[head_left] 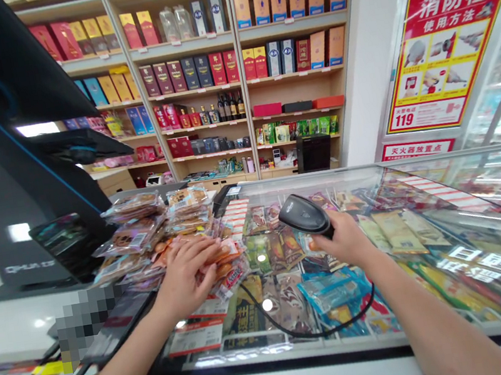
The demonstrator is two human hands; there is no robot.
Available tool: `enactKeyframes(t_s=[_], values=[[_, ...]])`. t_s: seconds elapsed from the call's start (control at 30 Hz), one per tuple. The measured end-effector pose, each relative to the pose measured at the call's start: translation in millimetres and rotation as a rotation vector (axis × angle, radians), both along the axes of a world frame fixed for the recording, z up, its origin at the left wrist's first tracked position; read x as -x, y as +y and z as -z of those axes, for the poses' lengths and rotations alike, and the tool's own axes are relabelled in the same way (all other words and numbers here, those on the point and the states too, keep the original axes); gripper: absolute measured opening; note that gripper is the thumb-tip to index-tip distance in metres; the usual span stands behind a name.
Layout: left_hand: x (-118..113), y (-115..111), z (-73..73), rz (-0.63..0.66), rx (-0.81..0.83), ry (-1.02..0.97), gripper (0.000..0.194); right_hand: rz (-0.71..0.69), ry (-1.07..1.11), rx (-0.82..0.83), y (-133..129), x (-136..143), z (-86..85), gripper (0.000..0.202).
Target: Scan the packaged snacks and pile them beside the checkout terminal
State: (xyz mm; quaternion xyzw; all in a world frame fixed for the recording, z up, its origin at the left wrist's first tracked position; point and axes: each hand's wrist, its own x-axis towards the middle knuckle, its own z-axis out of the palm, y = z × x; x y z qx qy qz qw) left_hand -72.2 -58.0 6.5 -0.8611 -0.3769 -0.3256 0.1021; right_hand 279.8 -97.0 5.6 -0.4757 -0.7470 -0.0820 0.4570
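Right of centre, our right hand [345,241] grips scanner [303,214] by handle; cable [312,333] loops slack over freezer glass [479,265], likely leaving room to move. Left of centre, our left hand [189,278] lies over orange packets [229,250], perhaps steadying them; cannot tell whether it grips.

On the wall to your right, the red poster [454,47] reads 消防栓 使用方法, with 火警电话 119 below; the smaller sign [418,149] beneath it says 灭火器放置点. At your left, the monitor stand [27,248] shows QHUA, its last letters unclear. Ahead, you can read 郎 on some shelf boxes [217,69]. The print on your scanner [305,214] is too small to read
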Motion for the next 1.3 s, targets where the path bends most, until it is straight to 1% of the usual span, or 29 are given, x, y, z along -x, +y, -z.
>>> enactKeyframes(t_s=[0.1,0.17,0.23,0.3,0.4,0.5,0.57,0.63,0.7,0.77,0.83,0.9,0.97,1.07,1.13,1.2,1.3], values=[[-9,-5,-6.5,0.014,-0.047,-0.062,0.034,0.016,0.039,-0.015,0,-3,-1.1,0.017],[-23,-7,-11.6,0.033,-0.073,-0.102,0.032,0.044,0.074,-0.01,1,-6,-1.5,0.018],[-46,-9,-14.9,0.092,-0.064,-0.126,0.03,0.089,0.097,-0.002,3,-10,-1.2,0.016],[-75,-9,-14.4,0.194,-0.006,-0.123,0.03,0.132,0.112,0.0,4,-14,-0.8,0.015],[-127,-7,-5.9,0.327,0.116,-0.072,0.032,0.173,0.125,-0.013,5,-16,-0.4,0.015],[-172,-3,8.0,0.445,0.242,0.045,0.034,0.192,0.114,-0.024,6,-16,-0.2,0.014],[-193,0,17.4,0.489,0.319,0.132,0.035,0.195,0.112,-0.028,7,-16,0.1,0.012],[-206,3,25.7,0.466,0.363,0.169,0.035,0.194,0.115,-0.028,8,-16,0.5,0.011],[-211,5,32.5,0.381,0.382,0.151,0.032,0.194,0.112,-0.026,8,-16,0.9,0.011],[-211,7,37.2,0.305,0.401,0.087,0.026,0.206,0.106,-0.022,9,-15,0.9,0.013],[-208,10,39.2,0.301,0.441,-0.043,0.018,0.215,0.104,-0.019,8,-15,0.5,0.013],[-203,12,37.5,0.324,0.538,-0.277,0.013,0.209,0.111,-0.021,8,-14,-0.3,0.012],[-198,16,32.4,0.331,0.686,-0.589,0.012,0.206,0.128,-0.029,7,-13,-1.2,0.012],[-187,25,20.8,0.358,0.925,-1.077,0.019,0.21,0.148,-0.034,6,-13,-1.9,0.012],[-179,30,13.5,0.409,1.055,-1.327,0.026,0.187,0.143,-0.032,5,-13,-1.8,0.011],[-172,33,8.2,0.453,1.131,-1.483,0.03,0.155,0.133,-0.03,4,-12,-1.3,0.011],[-166,37,4.6,0.489,1.142,-1.59,0.031,0.111,0.12,-0.023,3,-9,-0.4,0.012]])
